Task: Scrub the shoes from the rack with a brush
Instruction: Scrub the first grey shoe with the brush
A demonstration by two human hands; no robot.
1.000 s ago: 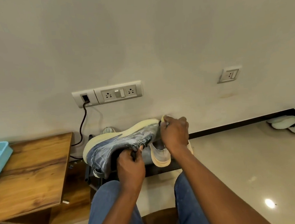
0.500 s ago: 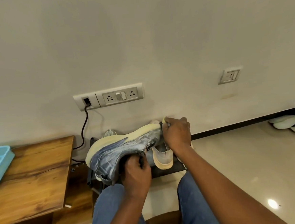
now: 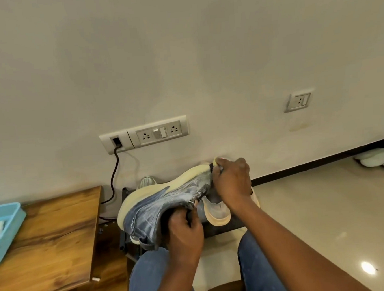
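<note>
Both hands grip one blue-grey shoe [image 3: 168,202] on its side over the lap, pale sole up: left hand [image 3: 185,230] curled into the collar to steady it, right hand [image 3: 233,183] clamped on the heel end, where a yellowish thing shows past the fingertips, brush or sole, cannot tell, so scrubbing likely runs along that edge. Below, a low dark rack [image 3: 218,228] against the wall [image 3: 179,54] holds a second shoe [image 3: 216,212] under the right wrist; glossy floor [image 3: 317,204], wooden table [image 3: 51,243] at left with a blue tray [image 3: 13,219], then a socket strip [image 3: 144,134] with its cable [image 3: 114,174].
</note>
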